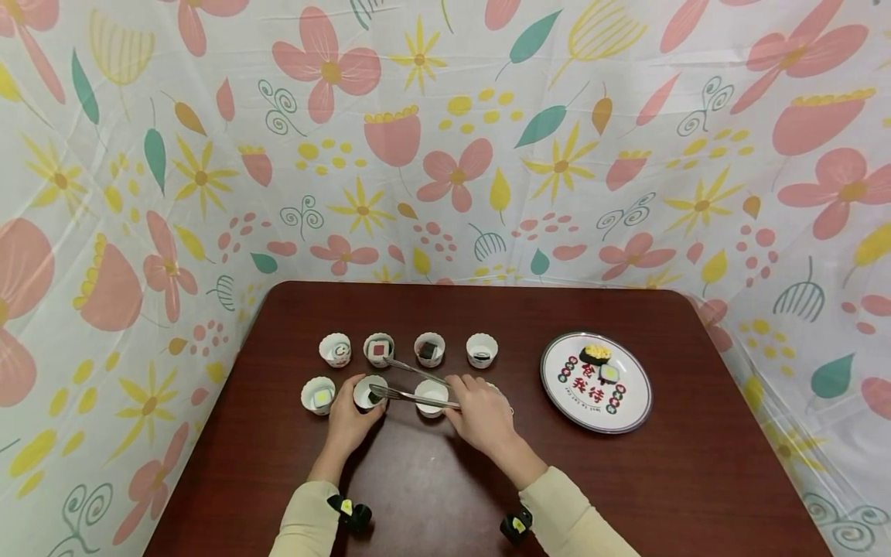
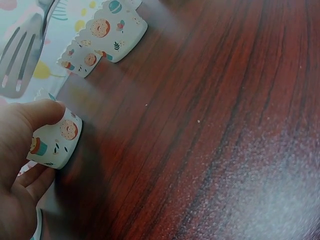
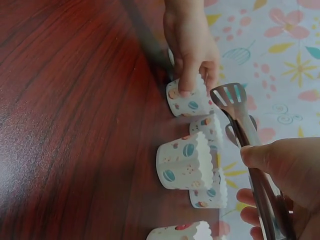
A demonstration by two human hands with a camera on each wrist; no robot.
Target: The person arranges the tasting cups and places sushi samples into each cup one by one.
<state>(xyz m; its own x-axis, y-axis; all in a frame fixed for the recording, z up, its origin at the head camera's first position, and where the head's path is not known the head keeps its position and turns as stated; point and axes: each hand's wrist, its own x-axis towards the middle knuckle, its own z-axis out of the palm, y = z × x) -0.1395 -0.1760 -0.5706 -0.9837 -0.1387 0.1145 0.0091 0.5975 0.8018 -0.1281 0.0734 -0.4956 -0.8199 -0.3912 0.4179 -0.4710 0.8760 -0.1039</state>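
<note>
My left hand (image 1: 350, 418) grips a small white paper baking cup (image 2: 59, 142) in the front row, thumb and fingers on its sides. A dark piece shows inside that cup. My right hand (image 1: 483, 418) holds metal tongs (image 3: 257, 185) with slotted ends, its thumb along one arm. The tongs' arms stand apart. In the head view, one end lies over the cup my left hand grips, while the other reaches toward the back row. Between my hands stands another front cup (image 1: 431, 389). A further cup (image 1: 500, 391) is mostly hidden behind my right hand.
Behind, a row of cups holds a patterned piece (image 1: 341, 351), a red-centred white square (image 1: 379, 350) and dark pieces (image 1: 428, 350). A yellow-centred square (image 1: 322, 398) sits in the front left cup. Right, a round plate (image 1: 629, 402) bears two sushi-like pieces (image 1: 595, 355).
</note>
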